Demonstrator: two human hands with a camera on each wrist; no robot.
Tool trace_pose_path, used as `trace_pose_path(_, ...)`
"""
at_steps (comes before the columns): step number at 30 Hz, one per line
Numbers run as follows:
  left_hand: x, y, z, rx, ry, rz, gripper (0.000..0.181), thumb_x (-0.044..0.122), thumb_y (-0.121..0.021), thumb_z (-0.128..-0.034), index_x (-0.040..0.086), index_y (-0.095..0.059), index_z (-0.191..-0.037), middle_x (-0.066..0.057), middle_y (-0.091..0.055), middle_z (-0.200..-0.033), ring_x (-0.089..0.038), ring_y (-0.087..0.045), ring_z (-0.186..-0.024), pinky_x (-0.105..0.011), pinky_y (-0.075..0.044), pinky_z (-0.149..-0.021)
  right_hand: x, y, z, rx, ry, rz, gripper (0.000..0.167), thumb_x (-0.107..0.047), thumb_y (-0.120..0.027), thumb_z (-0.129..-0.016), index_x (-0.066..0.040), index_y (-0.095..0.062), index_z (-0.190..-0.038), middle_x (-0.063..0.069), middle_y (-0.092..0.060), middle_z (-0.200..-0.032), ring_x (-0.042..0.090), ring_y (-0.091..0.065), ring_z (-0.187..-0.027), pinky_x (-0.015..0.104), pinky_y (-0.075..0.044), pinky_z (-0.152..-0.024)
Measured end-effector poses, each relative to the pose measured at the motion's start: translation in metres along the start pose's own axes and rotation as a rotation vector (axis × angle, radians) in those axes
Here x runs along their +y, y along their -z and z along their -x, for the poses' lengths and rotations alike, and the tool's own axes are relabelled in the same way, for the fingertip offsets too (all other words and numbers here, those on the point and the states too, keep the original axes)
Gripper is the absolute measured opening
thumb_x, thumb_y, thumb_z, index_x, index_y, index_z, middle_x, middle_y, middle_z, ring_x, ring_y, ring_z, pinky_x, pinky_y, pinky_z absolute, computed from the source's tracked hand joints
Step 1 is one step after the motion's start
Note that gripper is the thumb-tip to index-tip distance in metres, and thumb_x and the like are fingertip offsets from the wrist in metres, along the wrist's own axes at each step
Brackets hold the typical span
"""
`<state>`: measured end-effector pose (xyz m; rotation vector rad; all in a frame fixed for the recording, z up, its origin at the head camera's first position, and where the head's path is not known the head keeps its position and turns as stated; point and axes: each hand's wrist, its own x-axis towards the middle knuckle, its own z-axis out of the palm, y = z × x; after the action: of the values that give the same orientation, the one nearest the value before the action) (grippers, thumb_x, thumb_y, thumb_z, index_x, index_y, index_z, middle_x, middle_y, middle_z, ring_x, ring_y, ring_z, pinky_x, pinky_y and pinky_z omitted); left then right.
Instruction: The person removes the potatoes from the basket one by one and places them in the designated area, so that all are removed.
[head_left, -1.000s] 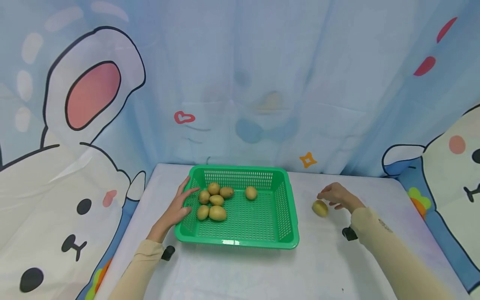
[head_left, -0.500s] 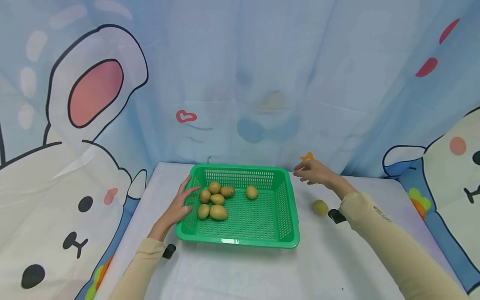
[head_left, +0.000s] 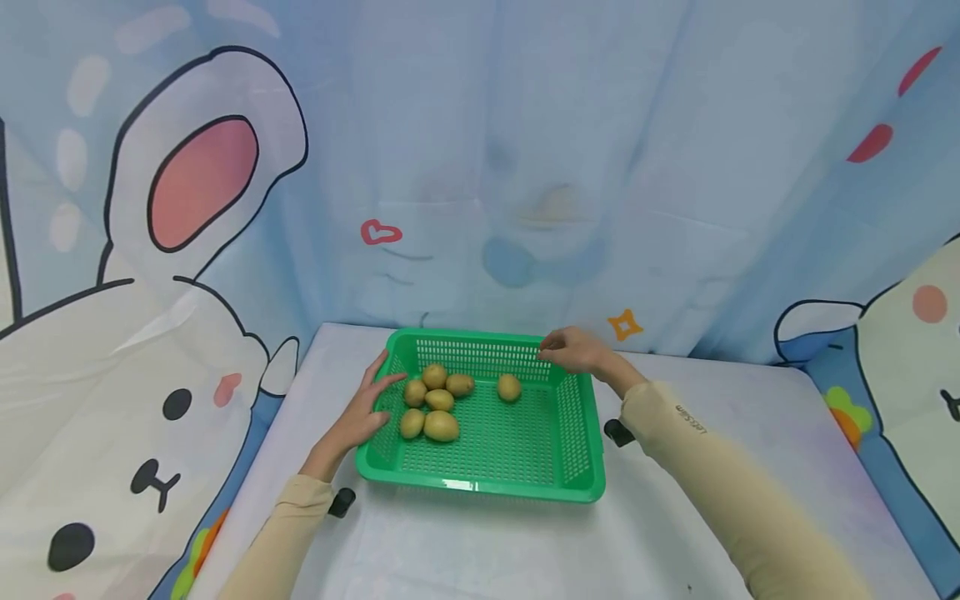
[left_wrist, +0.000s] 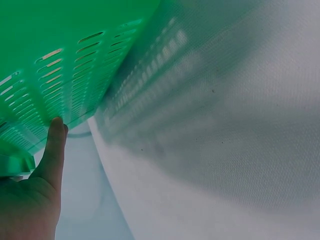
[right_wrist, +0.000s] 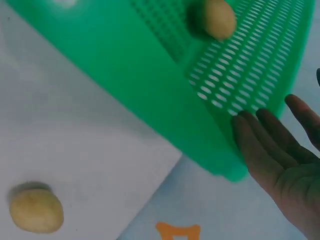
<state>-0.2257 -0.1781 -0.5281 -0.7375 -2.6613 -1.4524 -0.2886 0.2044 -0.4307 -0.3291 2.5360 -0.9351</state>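
The space is closed off by a softly creased pale-blue curtain point(head_left: 525, 125), before which a white desk point(head_left: 480, 554) is set, its surface finely woven in the left wrist view. At the left rim of the green basket point(head_left: 480, 487), the left grip point(head_left: 358, 421) is laid with fingers spread and nearly straight against it, probably so that the basket is kept steady. Plastic is suggested by the basket's gloss, slotted walls and mesh floor. Inside, six potatoes point(head_left: 439, 400) are clustered at the left, the lumpy ovals perhaps lodged against one another; a seventh potato point(head_left: 509, 387) is set apart, right of the middle. Over the far right corner the right grip point(head_left: 577, 348) is held, its fingers extended and nothing grasped; whether the rim is touched cannot be told. One smooth, yellow-brown loose potato point(right_wrist: 36, 211) is placed on the desk, right of the basket, hidden in the head view, presumably by the right sleeve point(head_left: 697, 454).
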Motion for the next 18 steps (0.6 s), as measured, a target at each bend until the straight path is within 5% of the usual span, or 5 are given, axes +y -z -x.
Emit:
trace_pose_path(7,0.002,0.002,0.001,-0.001,0.001,-0.004,0.07,-0.012,-0.047,-0.0699,-0.006,-0.05,-0.139,-0.022,-0.002,-0.163,-0.045,-0.005,-0.148,-0.07,-0.022,-0.106,-0.003,-0.033,-0.017,0.022,0.008,0.084,0.049,-0.018,-0.054,-0.098,0.014,-0.049,-0.135,0.034,-0.047,-0.138,0.047,-0.048,-0.125,0.051,-0.046,-0.095)
trace_pose_path(18,0.003,0.0,0.001,0.001,0.001,0.008,0.07,-0.011,-0.047,-0.0692,-0.006,-0.05,-0.139,-0.023,-0.003,-0.163,-0.045,-0.006,-0.147,-0.071,-0.021,-0.106,0.001,-0.063,-0.027,0.031,-0.13,-0.039,0.045,-0.016,-0.057,-0.097,0.014,-0.053,-0.13,0.035,-0.046,-0.136,0.047,-0.054,-0.117,0.051,-0.055,-0.08)
